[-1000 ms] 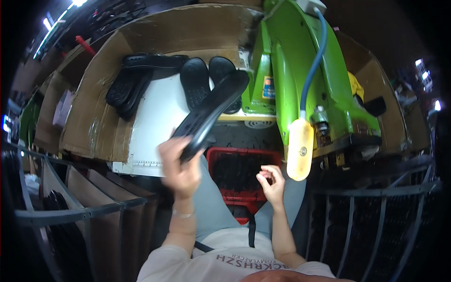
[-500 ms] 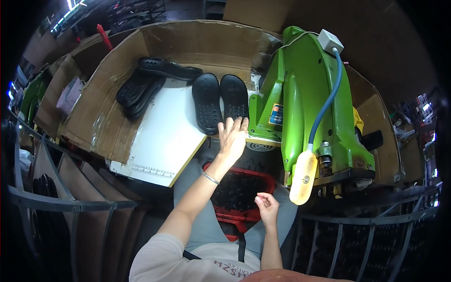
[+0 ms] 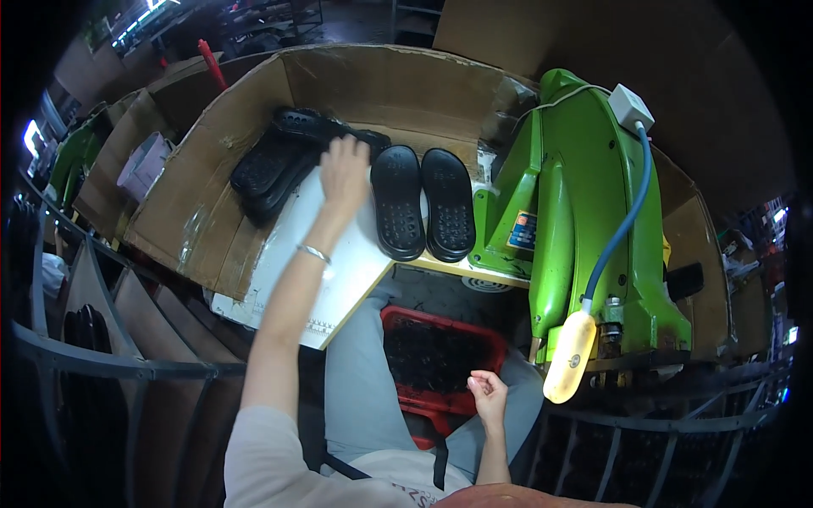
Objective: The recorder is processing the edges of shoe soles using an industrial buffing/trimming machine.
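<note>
My left hand point(image 3: 345, 173) reaches over the white worktop with its fingers extended, at the edge of a black shoe sole point(image 3: 309, 126) lying crosswise. I cannot tell whether the fingertips touch it. That sole rests on other black soles point(image 3: 261, 169) stacked at the left. Two black soles, a left one point(image 3: 398, 203) and a right one point(image 3: 449, 203), lie side by side nearer the green machine, with studs on their lower halves. Above my right thigh, my right hand point(image 3: 489, 396) is closed with thumb and fingers together; whatever it may hold is hidden.
The green machine point(image 3: 559, 203) stands on the right with a yellow lamp point(image 3: 570, 357) hanging from a blue flexible neck. Cardboard walls point(image 3: 389, 85) surround the white worktop point(image 3: 275, 279). A red crate point(image 3: 491, 339) of dark bits sits between my legs. Metal racks point(image 3: 110, 364) flank both sides.
My left hand has left the right sole of the side-by-side pair and moved left and away to the crosswise sole. My right hand stays at my lap. The view has shifted slightly.
</note>
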Available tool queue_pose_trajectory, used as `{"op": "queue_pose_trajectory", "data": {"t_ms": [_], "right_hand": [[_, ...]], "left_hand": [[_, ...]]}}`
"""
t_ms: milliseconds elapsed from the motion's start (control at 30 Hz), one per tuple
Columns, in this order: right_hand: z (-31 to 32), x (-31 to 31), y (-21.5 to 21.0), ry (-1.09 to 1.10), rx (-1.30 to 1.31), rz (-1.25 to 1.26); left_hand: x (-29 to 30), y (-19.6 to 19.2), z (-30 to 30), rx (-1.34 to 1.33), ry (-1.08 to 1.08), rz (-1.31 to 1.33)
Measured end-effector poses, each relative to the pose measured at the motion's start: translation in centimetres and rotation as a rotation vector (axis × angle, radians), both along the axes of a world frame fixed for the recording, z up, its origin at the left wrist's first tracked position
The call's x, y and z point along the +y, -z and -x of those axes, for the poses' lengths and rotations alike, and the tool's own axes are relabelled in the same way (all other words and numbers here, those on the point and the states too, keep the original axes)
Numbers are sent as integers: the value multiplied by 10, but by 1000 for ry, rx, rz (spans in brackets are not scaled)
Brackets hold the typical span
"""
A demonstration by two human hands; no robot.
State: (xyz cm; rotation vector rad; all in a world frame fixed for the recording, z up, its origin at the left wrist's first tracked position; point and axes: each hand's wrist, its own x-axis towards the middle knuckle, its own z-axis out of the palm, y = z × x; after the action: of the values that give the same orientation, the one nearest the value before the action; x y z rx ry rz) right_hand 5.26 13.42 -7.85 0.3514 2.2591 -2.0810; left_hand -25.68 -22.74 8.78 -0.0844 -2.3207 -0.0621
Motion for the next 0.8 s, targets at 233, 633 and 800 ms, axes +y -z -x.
{"op": "queue_pose_trajectory", "data": {"t_ms": [233,633,800], "right_hand": [[-3,7,11,-26,-40,-105],[1,-16,-7,-126,-86,123],[7,-48,-69,-262,60,1008]], "left_hand": [[-99,27,63,-134,-258,317],[-28,-100,-197,-277,395,-242],[64,-42,-278,-937,894,-225]]}}
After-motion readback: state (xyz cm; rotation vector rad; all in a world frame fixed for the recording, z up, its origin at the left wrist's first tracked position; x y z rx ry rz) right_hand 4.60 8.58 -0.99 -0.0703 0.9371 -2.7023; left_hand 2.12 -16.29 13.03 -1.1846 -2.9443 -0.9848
